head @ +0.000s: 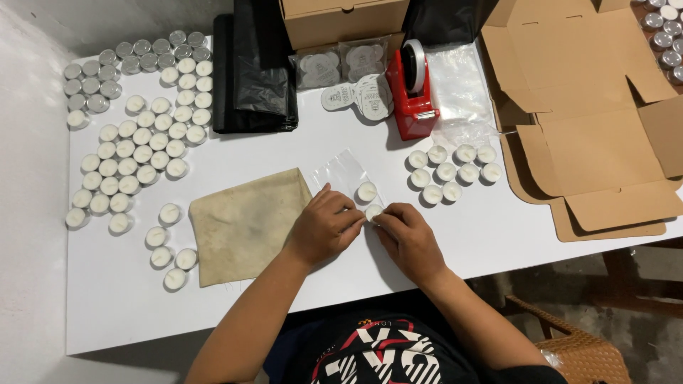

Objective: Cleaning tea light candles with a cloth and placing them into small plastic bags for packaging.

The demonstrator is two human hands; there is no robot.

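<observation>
Tea light in hand: a small white tea light sits at the near middle of the white counter, pinched between both hands.
Left hand: its grip is closed down, fingertips on the tea light's left side.
Right hand: fingers curled tight, touching the same tea light from the right.
Clear bag: lies flat just beyond the hands, with a second tea light on it.
Cloth: a beige cloth, just left of the left hand.
Right cluster: tea lights grouped near the red tape dispenser.
Far left: a big spread of tea lights.
Right edge: an open cardboard box.
</observation>
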